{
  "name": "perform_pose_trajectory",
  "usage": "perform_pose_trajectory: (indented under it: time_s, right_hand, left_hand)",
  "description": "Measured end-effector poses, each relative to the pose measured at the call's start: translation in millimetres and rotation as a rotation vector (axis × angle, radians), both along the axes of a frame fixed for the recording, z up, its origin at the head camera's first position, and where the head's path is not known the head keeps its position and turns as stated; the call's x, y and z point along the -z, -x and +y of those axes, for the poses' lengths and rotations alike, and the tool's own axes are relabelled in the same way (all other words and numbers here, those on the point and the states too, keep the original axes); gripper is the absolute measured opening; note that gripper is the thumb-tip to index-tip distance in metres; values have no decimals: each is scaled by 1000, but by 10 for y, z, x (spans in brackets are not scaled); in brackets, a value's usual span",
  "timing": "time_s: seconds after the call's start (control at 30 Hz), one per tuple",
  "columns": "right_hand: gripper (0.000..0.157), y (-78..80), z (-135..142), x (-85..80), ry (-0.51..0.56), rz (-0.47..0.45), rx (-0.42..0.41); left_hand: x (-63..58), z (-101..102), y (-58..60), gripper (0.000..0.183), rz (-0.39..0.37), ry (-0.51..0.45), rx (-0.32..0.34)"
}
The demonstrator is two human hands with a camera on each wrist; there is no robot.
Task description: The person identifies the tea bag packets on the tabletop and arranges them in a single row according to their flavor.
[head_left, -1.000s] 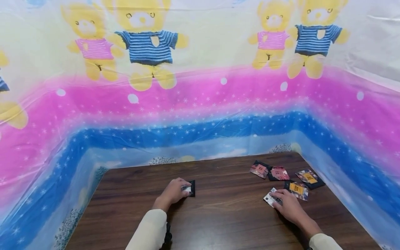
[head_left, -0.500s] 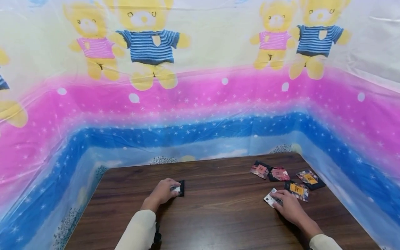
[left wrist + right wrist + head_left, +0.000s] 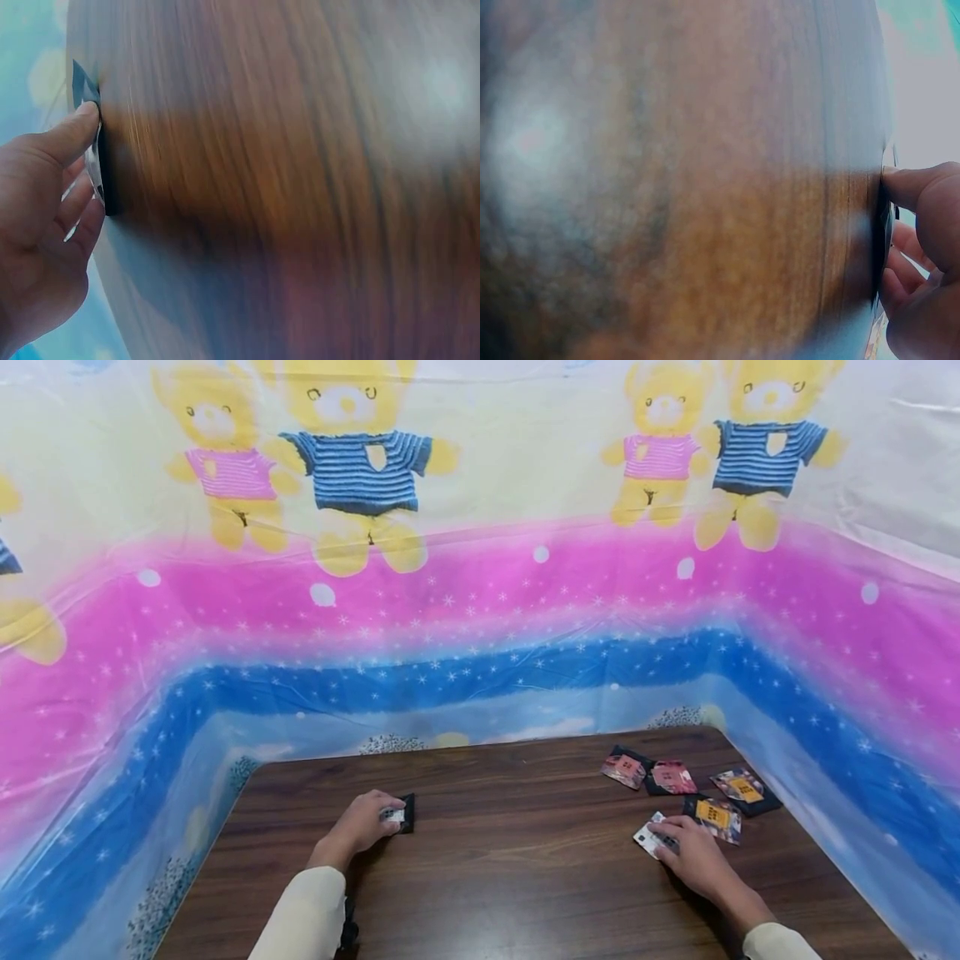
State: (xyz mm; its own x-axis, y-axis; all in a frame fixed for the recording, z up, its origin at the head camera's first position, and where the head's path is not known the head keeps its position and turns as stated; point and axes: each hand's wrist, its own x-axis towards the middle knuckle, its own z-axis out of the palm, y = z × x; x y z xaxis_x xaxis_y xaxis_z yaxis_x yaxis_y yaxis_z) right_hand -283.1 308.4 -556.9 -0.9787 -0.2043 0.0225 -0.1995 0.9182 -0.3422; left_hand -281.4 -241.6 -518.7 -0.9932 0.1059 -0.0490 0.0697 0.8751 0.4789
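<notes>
Head view: has slid black-and-white packet [image 3: 408,813] to lower left of centre with left hand [image 3: 360,822], keeping white packet [image 3: 647,837] at lower right with right hand [image 3: 697,852]; apparently widens the gap between the 2. Left wrist view: pinches packet, left edge. Right wrist view: grips packet, right edge.

Brown table [image 3: 495,868] has 2 pink packets [image 3: 672,777] and 2 orange-labelled packets [image 3: 712,814] far right, right white packet [image 3: 645,837] near them. Can't tell if left white packet [image 3: 397,815] touches, tbh.
</notes>
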Motion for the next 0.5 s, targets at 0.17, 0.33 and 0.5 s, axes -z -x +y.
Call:
perform_pose_trajectory:
  time_s: [0.17, 0.33, 0.5]
  right_hand:
    - [39, 9, 3, 14, 2, 8, 1]
    - [39, 10, -5, 7, 5, -1, 4]
    - [39, 13, -1, 7, 4, -5, 12]
  left_hand:
    - [-14, -133, -40, 35, -22, -9, -17]
    - [-22, -244, -72, 34, -26, 10, -29]
    - [-26, -293, -68, 35, -31, 12, -21]
